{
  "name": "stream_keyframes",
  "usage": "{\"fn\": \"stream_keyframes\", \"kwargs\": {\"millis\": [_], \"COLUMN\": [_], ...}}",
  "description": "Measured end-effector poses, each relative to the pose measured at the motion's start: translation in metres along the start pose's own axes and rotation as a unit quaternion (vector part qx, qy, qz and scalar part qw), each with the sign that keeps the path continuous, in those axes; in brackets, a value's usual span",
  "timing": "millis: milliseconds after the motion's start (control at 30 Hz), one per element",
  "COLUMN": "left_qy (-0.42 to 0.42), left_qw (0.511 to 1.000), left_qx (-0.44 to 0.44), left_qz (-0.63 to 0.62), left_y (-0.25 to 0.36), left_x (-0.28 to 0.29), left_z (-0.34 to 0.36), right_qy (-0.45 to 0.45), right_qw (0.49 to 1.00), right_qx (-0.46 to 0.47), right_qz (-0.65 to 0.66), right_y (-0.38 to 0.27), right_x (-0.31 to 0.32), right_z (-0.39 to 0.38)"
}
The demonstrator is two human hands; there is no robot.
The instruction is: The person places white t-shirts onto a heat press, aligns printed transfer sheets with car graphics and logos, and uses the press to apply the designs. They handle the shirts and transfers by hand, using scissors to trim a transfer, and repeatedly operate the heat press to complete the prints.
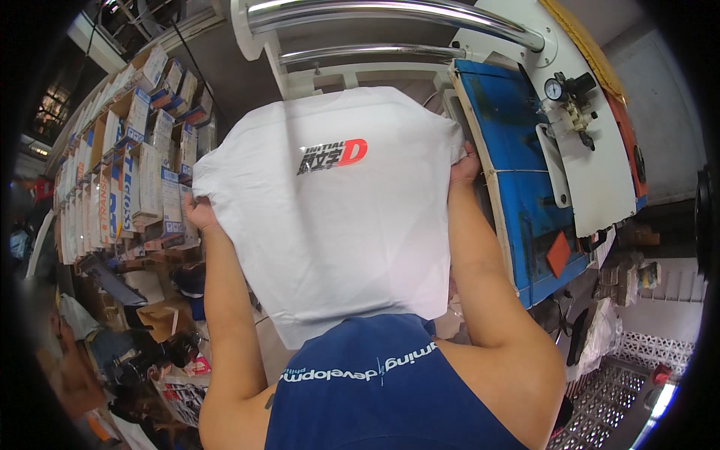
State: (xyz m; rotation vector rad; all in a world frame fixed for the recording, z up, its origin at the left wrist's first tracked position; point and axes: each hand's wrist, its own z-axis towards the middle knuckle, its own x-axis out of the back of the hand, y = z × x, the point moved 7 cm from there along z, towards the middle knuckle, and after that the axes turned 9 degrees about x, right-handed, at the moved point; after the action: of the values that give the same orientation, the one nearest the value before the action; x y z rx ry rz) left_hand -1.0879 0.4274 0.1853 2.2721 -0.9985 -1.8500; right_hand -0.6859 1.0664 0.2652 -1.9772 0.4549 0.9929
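A white T-shirt [360, 232] is spread out in front of me, with a small black and red print [332, 155] near its upper middle. My left hand [201, 212] grips the shirt's left sleeve edge, its fingers partly tucked behind the cloth. On the other side my right hand [466, 165] is closed on the right sleeve edge. Between the two hands the cloth looks fairly flat, with soft creases lower down. The shirt's lower edge reaches my blue top [360, 375]. What lies beneath the shirt is mostly hidden.
Shiny metal bars [397, 15] of a white machine cross the far side. To the right stands a blue board [517, 165] beside a pressure gauge [553, 89]. Stacked long cardboard boxes [139, 169] fill the left. A person's arm [75, 367] shows at lower left.
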Motion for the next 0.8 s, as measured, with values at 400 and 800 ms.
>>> {"fn": "stream_keyframes", "kwargs": {"millis": [400, 800], "left_qy": [0.158, -0.301], "left_qw": [0.712, 0.350], "left_qx": [-0.120, -0.351], "left_qz": [0.673, 0.815], "left_y": [-0.042, -0.257], "left_x": [-0.046, -0.265], "left_z": [-0.213, -0.311], "right_qy": [-0.143, 0.051], "right_qw": [0.401, 0.265], "right_qx": [0.552, 0.388], "right_qz": [-0.717, -0.881], "right_y": [-0.163, -0.378], "right_x": [-0.061, -0.016], "right_z": [-0.292, -0.270]}}
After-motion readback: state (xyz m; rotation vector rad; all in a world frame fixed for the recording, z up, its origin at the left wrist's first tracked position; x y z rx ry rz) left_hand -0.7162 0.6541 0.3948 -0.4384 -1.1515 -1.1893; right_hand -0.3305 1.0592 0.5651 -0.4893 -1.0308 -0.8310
